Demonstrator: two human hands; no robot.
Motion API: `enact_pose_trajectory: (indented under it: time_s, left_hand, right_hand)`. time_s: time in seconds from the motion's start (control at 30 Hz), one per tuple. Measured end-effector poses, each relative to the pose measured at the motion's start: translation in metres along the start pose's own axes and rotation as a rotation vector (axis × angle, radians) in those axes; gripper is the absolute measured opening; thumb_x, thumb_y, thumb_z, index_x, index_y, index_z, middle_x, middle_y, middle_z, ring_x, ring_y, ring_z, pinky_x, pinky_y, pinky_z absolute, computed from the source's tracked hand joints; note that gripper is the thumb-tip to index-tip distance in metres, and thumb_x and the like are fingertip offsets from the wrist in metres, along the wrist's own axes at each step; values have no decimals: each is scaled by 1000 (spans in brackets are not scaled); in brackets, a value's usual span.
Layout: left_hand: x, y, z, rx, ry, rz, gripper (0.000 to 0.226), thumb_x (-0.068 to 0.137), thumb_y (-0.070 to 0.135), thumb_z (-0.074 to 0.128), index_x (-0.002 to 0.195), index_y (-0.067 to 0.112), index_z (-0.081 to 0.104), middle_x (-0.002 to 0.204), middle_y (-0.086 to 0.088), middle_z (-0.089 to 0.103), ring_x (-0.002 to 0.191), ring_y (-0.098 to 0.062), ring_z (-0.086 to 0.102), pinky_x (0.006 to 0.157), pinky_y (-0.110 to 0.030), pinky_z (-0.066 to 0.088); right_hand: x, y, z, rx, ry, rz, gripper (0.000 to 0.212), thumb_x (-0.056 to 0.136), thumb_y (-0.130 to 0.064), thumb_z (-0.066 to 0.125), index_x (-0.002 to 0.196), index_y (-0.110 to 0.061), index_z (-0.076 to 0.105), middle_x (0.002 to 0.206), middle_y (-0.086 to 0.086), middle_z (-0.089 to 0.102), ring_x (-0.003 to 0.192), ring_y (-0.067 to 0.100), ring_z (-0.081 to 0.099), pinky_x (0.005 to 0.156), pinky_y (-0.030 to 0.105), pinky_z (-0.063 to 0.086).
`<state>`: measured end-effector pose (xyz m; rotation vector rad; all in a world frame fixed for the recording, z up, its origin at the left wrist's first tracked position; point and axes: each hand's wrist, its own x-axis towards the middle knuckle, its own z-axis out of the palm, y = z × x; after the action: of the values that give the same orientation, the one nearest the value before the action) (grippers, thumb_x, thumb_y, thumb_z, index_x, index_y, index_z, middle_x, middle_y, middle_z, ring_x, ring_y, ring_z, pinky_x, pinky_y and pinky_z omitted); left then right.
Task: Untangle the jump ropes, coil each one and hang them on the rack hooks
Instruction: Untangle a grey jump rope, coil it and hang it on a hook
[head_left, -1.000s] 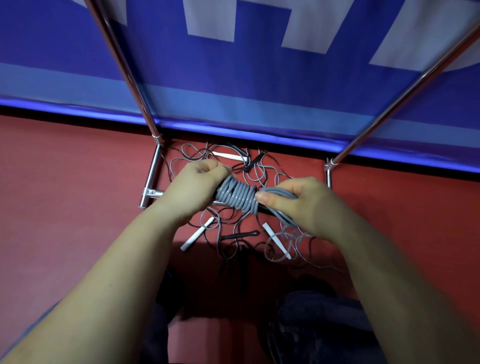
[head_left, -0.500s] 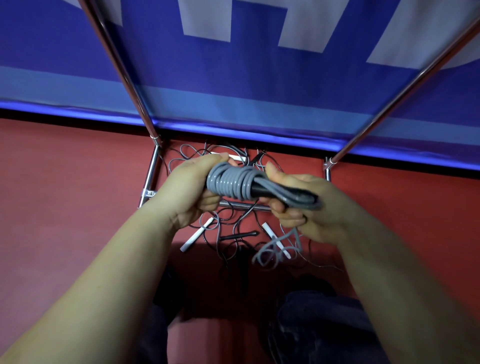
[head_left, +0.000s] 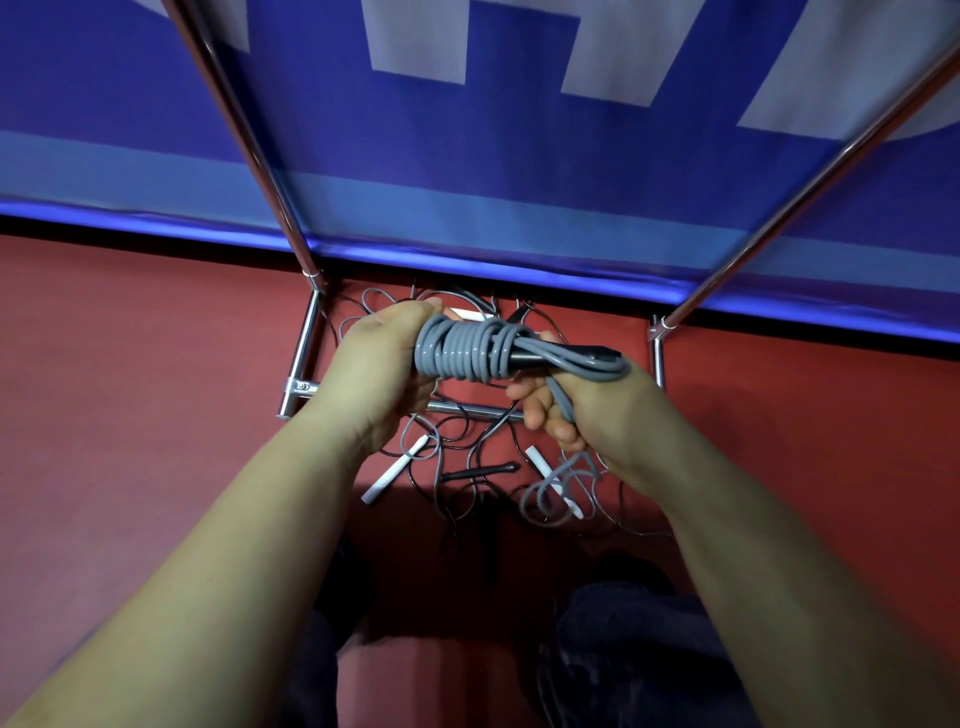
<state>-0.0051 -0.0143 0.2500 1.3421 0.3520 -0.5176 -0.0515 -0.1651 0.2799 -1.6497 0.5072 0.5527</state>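
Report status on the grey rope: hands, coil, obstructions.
Left hand and right hand both grip grey rope. Coil wrapped, tail dangling. Tangled ropes on floor below; not hung.

A: Where could a hand pass?

B: The red floor (head_left: 130, 389) lies bare toward its left edge, outside the rack's left foot (head_left: 304, 358), and again toward its right edge, past the right foot (head_left: 657, 358).

A: And between the feet?

B: Crowded. A tangle of thin ropes (head_left: 467, 467) covers the floor there, with white handles (head_left: 397, 470) and a black handle (head_left: 480, 472) lying in it. The low crossbar (head_left: 467, 409) runs across it.

A: Higher up?

B: Two slanting chrome poles (head_left: 244, 130) frame the opening; the blue banner (head_left: 519, 156) closes it at the floor's far edge.
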Motion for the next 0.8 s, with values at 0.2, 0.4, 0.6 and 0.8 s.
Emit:
enact_pose_trajectory:
  time_s: [0.2, 0.4, 0.6, 0.8]
  left_hand:
    - [5, -2, -1, 130, 153, 77, 27, 93, 18, 48, 66, 13, 48, 37, 6, 28, 33, -9, 21, 38, -15, 15]
    - [8, -6, -6, 258, 273, 202, 24, 91, 18, 49, 69, 8, 55, 47, 1, 35, 44, -13, 27, 43, -24, 22]
    - [12, -13, -13, 457, 360, 341, 33, 89, 22, 49, 82, -10, 56, 69, -11, 47, 65, -17, 38, 62, -33, 33]
    - [11, -12, -13, 553, 245, 299, 29, 89, 20, 51, 79, -7, 57, 60, -5, 45, 54, -13, 35, 52, -25, 31]
  right_hand:
    - [3, 11, 3, -225, 29, -48, 39, 99, -24, 37, 73, -18, 64, 45, -3, 55, 37, 10, 33, 45, 24, 32]
    - [-1, 13, -1, -512, -7, -158, 22, 93, -33, 52, 78, -23, 65, 54, -7, 60, 42, 1, 45, 54, 23, 44]
    - [-4, 12, -3, -486, 51, -255, 21, 87, -31, 62, 71, -18, 64, 46, -7, 51, 46, 7, 47, 50, 23, 42]
    - [1, 15, -10, -446, 266, -380, 19, 73, -33, 77, 65, -21, 63, 53, -7, 50, 50, 9, 41, 51, 26, 37]
